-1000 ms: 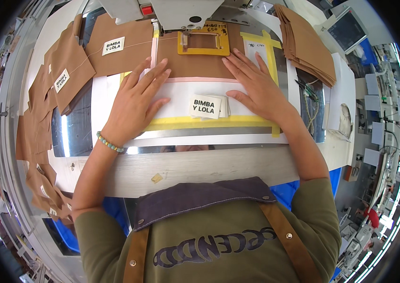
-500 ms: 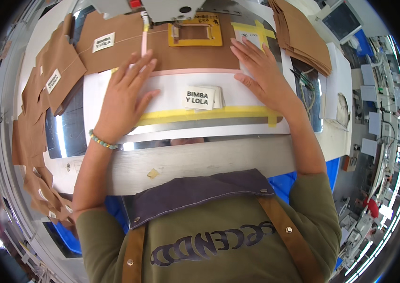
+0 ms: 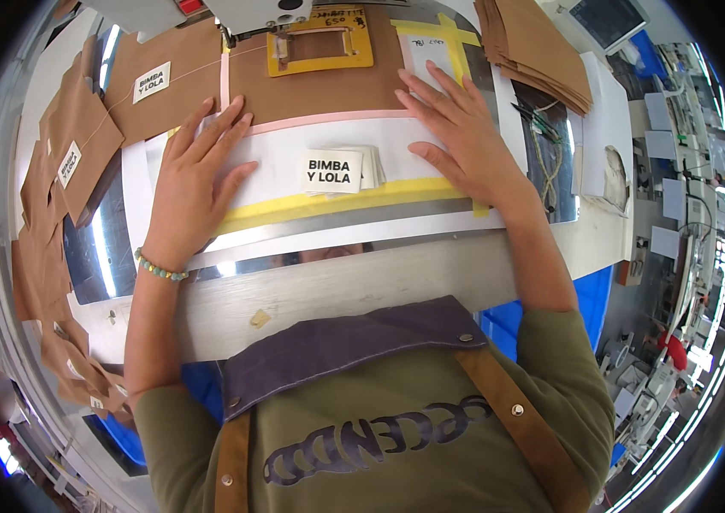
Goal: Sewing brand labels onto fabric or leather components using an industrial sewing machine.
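Your left hand (image 3: 187,190) and right hand (image 3: 472,147) have the fingers apart; between them lie stacked white labels (image 3: 332,170).

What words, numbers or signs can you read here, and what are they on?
I won't copy out the wording, but here's where it stands:
Pile of white labels: bold black capitals, clear.
Labels on brown pieces at left: the same bold print.
Yellow frame: black handwriting, partly clear.
White note by the right hand: handwriting, too small to read surely.
Olive shirt: large, dark, wavy letters.
Labels at lower left: too small to read.
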`<state>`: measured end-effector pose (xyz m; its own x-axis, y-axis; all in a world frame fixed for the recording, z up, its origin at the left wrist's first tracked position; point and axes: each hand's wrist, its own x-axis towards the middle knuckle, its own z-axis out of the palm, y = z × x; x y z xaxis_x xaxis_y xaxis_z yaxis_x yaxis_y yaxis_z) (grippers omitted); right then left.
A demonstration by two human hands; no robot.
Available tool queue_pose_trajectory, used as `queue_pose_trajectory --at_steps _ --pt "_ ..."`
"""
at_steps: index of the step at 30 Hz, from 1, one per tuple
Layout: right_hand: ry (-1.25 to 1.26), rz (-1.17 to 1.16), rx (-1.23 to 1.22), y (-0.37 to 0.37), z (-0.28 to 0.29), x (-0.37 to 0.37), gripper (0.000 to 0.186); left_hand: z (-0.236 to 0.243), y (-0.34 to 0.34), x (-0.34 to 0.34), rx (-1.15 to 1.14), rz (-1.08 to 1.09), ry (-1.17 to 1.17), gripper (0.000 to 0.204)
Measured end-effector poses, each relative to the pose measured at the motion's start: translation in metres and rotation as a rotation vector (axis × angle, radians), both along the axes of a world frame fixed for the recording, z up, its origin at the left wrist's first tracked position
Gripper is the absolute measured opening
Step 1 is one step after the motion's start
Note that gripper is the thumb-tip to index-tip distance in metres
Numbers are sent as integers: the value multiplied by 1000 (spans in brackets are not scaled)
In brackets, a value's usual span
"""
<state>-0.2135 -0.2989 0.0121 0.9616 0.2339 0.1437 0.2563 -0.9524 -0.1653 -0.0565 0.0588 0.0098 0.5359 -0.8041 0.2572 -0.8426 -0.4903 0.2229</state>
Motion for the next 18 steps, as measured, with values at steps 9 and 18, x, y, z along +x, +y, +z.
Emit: queue_pose_trajectory --at_steps 9,18 --pt "-86 9 61 2 5 -1 59 0 -2 -2 -87 -28 38 50" --pt "-76 22 118 -2 1 -2 53 68 17 -51 -902 -322 -917 19"
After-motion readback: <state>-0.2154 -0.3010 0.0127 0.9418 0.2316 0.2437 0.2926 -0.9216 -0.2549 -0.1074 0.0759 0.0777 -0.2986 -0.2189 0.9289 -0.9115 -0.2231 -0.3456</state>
